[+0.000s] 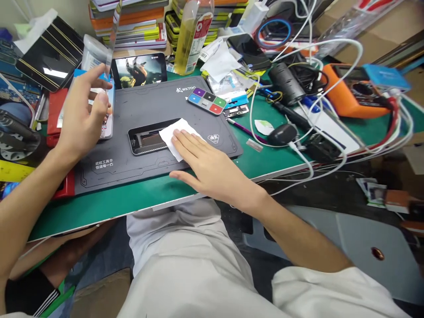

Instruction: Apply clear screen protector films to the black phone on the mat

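Observation:
My right hand (205,163) lies flat with fingers stretched out on a white wipe (180,137), pressing it over the right part of a phone (145,140). That part of the phone is covered. The phone rests in the middle of a dark grey work mat (119,163). Raised above the mat's left side, my left hand (84,110) has its fingers curled around the lower end of a long, thin, shiny strip (115,28), whose kind I cannot make out. Beneath that hand is a blue and white pack (109,110), partly hidden.
A bottle of yellow liquid (194,37) and a screen playing video (139,70) stand behind the mat. A multicoloured pad (207,101) lies on its right. Further right are tangled white cables (354,48) and an orange multimeter (354,92). The green table's front edge (159,206) runs before me.

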`<state>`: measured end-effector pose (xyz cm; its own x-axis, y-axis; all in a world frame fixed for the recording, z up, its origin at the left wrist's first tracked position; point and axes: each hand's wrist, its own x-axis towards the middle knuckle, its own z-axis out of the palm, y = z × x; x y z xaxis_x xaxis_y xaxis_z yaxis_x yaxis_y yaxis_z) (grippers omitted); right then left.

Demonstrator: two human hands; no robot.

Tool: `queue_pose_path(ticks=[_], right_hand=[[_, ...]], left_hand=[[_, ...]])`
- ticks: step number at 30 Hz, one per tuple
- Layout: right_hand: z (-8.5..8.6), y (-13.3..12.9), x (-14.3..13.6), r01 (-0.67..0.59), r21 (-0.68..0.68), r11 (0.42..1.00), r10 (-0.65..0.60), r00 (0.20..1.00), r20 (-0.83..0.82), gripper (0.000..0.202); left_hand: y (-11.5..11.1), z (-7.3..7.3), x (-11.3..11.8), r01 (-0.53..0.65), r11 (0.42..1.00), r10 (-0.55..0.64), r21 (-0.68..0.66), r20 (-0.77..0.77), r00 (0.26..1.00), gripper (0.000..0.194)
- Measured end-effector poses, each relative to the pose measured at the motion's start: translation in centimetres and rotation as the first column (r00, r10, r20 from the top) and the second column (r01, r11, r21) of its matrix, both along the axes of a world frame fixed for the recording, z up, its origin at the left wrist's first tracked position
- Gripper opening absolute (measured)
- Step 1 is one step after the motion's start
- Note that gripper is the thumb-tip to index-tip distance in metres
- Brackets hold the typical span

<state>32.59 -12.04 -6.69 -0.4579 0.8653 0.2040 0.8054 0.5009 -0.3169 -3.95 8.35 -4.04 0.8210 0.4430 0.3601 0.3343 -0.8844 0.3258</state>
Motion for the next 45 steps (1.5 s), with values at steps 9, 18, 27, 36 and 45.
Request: queue_pose_path(ticks=[9,18,27,36,45], right_hand=[[0.4,5.4,-0.2,0.049,0.012,0.999,-0.049,0.999,0.0,0.074],[-0.1,2.7,7.3,0.054,0.345,0.937,-0.041,0.998,-0.044,0.045],[5.4,10.1,11.3,-0.061,0.174,0.983,0.08,0.991,-0.104,0.041],[4.5,14.3,7.8,-0.375,-0.236,0.896,0.317,0.915,-0.25,0.121],[2.6,12.4,7.3,-0.345,-0.097,0.934,0.325,0.929,-0.178,0.095]], left_hand=[[-1.5,1.2,1.6,-0.315,0.949,0.316,-0.034,0.106,0.943,0.068],[-4.8,2.8,3.2,-0.214,0.974,0.22,0.077,-0.077,0.972,0.066],[-4.9,2.0,2.7,-0.052,0.993,0.072,0.106,-0.197,0.978,0.067],[-7.6,2.4,2.0,-0.117,0.977,0.166,0.176,-0.293,0.942,0.064],[-8.1,2.2,2.2,-0.111,0.988,0.137,0.111,-0.273,0.952,0.081]])
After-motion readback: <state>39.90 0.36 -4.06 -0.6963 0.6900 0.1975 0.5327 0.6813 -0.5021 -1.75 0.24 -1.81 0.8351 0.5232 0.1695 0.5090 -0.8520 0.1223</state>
